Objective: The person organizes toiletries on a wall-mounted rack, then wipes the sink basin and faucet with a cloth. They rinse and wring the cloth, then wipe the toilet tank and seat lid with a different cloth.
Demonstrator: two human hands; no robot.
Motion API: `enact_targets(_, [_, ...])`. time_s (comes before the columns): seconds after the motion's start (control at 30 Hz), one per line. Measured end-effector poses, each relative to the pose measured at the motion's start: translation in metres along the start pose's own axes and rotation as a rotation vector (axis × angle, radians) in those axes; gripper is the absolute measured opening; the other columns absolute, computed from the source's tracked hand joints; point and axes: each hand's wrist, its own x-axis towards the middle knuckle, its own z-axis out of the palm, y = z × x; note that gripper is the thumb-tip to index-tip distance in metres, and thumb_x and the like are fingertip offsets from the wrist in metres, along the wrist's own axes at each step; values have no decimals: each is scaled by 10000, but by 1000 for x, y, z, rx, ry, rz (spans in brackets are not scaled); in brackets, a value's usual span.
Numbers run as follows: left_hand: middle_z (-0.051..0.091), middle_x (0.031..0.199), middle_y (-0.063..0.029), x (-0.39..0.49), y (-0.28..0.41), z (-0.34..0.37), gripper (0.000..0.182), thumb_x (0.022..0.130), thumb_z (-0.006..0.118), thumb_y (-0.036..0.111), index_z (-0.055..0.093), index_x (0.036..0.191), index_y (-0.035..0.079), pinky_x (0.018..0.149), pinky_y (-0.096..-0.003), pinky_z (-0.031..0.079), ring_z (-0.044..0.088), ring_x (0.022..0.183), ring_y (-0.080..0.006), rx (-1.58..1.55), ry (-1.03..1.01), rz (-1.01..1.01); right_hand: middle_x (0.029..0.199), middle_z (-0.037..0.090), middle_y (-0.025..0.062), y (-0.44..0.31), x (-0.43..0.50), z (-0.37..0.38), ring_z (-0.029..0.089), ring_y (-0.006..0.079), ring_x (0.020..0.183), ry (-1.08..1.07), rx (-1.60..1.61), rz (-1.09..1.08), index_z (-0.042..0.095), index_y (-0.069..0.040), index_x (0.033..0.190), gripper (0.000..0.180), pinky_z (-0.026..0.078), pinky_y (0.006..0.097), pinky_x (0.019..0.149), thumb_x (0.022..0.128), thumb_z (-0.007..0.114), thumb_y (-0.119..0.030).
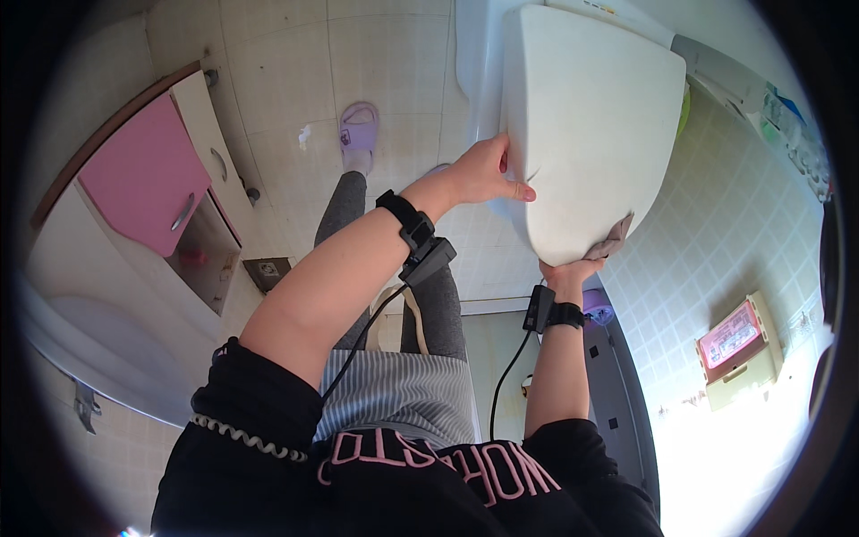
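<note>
A large white lid-like panel (pixel 597 127) stands out over a pale blue-white body (pixel 480 60) at the upper right. My left hand (pixel 486 174) grips its left edge, thumb on the face and fingers partly hidden behind the rim. At the lower corner, my right hand (pixel 569 270) reaches under the panel with a brownish-grey cloth (pixel 612 238) in its fingers. The cloth folds over the edge onto the face. Some of the right fingers are out of sight behind panel and cloth. Each wrist wears a black strap with a cabled device.
A vanity cabinet with a pink door (pixel 147 174) and an open compartment (pixel 205 262) stands at left, beside a floor drain (pixel 268 268). A tissue box (pixel 738 349) hangs on the right tiled wall. Bottles (pixel 792 141) sit on a shelf. White scrap (pixel 304 137) lies on the floor.
</note>
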Motion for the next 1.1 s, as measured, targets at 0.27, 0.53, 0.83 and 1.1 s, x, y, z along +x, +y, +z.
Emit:
enact_targets(0.27, [633,1086,-56,-7,-3,14,638,736,887,269,536,1202,12,869,-301,446,541,959,-146,-211,80,40,1515,388,-41,4,11,-1,448,228,1351,-23,21,8,343,-251,1497,558,475,438,1072,1019,216,-510])
enact_targets(0.53, [668,1073,-71,-5,-11,27,586,744,876,216,555,1187,7,882,-323,494,608,968,-157,-340,108,35,1528,376,-54,3,13,2,429,232,1370,-13,28,21,332,-272,1505,602,460,476,1072,998,223,-577])
enact_targets(0.83, [674,1054,-114,-4,-12,22,592,716,855,164,561,1199,-13,866,-347,511,629,956,-218,-89,255,18,1541,363,-69,4,11,8,407,237,1391,-7,94,19,319,-296,1515,654,443,519,1072,974,230,-653])
enact_targets(1.1, [585,1268,-123,-46,-19,40,612,816,758,166,481,1350,49,873,-353,491,593,1061,-214,50,681,-105,1453,469,126,11,6,-59,456,320,1341,427,-536,-128,376,-99,1455,514,452,571,1025,1053,369,-418])
